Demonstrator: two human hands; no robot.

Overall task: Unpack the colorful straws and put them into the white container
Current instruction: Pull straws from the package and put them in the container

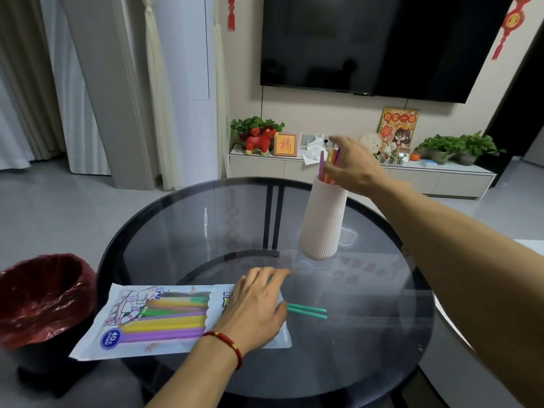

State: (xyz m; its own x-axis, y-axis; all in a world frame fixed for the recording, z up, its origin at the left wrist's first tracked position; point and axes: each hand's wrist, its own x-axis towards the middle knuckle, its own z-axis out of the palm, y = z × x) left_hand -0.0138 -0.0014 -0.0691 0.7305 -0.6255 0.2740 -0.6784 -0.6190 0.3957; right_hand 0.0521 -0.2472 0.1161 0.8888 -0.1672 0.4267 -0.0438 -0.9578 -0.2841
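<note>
A tall ribbed white container [323, 219] stands on the round glass table [182, 231], right of centre. Several coloured straws [329, 161] stick up out of its mouth. My right hand [351, 164] hovers at those straw tops with fingers spread around them; whether it grips them is unclear. The straw package [159, 319] lies flat near the table's front left, still showing yellow, purple and green straws. My left hand [256, 307] rests flat on the package's right end. Two green straws [309, 312] poke out from under that hand onto the glass.
A bin with a red liner [44, 293] sits on the floor at the table's left. Beyond the table stand a low white cabinet [441, 181] with plants and ornaments, and a wall-mounted dark screen [382, 42].
</note>
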